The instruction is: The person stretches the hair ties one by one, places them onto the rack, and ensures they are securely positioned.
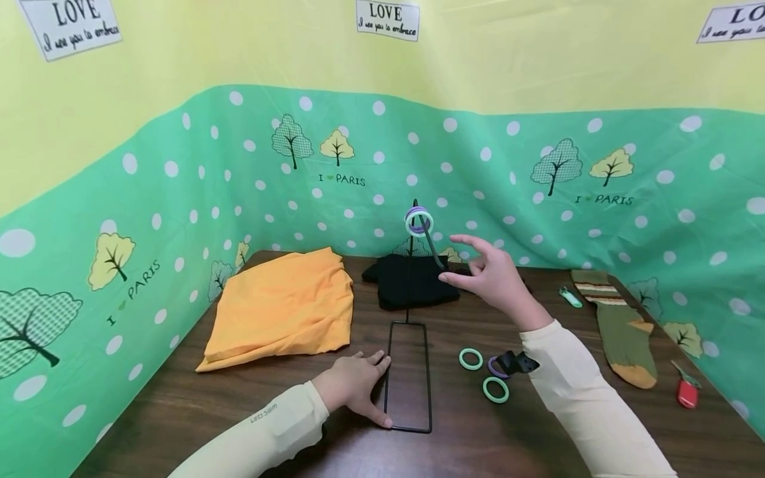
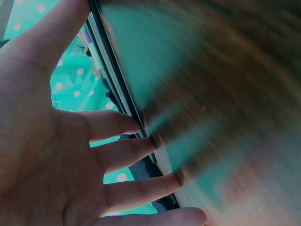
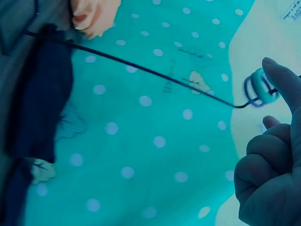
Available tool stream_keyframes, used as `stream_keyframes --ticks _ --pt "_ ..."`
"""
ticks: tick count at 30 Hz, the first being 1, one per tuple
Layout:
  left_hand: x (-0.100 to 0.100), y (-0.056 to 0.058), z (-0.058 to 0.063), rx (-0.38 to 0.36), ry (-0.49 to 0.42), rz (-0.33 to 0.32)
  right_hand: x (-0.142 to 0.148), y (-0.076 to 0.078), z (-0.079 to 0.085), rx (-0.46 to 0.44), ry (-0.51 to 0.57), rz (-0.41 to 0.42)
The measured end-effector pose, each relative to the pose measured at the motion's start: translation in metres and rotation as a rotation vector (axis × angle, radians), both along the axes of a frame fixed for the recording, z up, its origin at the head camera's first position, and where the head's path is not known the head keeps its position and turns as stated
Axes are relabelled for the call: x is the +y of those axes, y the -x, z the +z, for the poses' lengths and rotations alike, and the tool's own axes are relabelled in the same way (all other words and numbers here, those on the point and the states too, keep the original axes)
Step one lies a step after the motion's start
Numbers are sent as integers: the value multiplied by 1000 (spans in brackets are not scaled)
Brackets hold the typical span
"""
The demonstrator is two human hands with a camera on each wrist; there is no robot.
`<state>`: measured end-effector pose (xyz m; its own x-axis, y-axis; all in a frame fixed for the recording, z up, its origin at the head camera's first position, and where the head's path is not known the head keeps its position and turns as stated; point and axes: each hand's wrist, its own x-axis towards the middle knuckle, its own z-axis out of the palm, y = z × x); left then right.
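Note:
A black wire stand (image 1: 428, 378) has a flat rectangular base and a tall rod with a hooked arm at the top. On that arm hang mint green (image 1: 431, 226) and purple rings. My left hand (image 1: 357, 380) rests by the base, fingertips and thumb touching its left side; the left wrist view shows the fingers spread along the wire. Close to the arm's free end is my right hand (image 1: 495, 275), holding nothing. Its thumb and index finger are apart and the other fingers are curled, as the right wrist view also shows, with the mint ring (image 3: 268, 94) just beyond.
Two mint rings (image 1: 485, 390) and a purple ring (image 1: 493, 369) lie right of the base. An orange cloth (image 1: 281, 309) is at left, a folded black cloth (image 1: 391, 285) behind the stand. A green sock (image 1: 624, 332), green tag (image 1: 571, 297) and red-tagged key (image 1: 687, 394) lie at right.

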<state>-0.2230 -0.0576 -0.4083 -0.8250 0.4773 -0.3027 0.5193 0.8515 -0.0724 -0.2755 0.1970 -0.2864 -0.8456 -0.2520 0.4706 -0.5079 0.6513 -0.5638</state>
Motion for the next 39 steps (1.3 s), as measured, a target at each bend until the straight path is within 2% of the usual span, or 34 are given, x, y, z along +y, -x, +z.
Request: stream_keyframes --ticks 6,12,19,25,31,39 --pt "1 1 0 5 1 -1 16 0 -29 -178 70 -16" --pt "1 0 1 -8 10 3 29 -3 -63 -281 115 7" --pt "1 -1 4 -2 16 5 43 -5 -96 -394 127 -15" --pt "2 0 5 2 20 3 52 -7 -117 -499 60 -20" --pt "2 1 4 -1 17 -5 58 -9 -128 -589 -24 -19" --pt "2 0 3 0 13 -6 65 -2 -138 -568 -163 96"
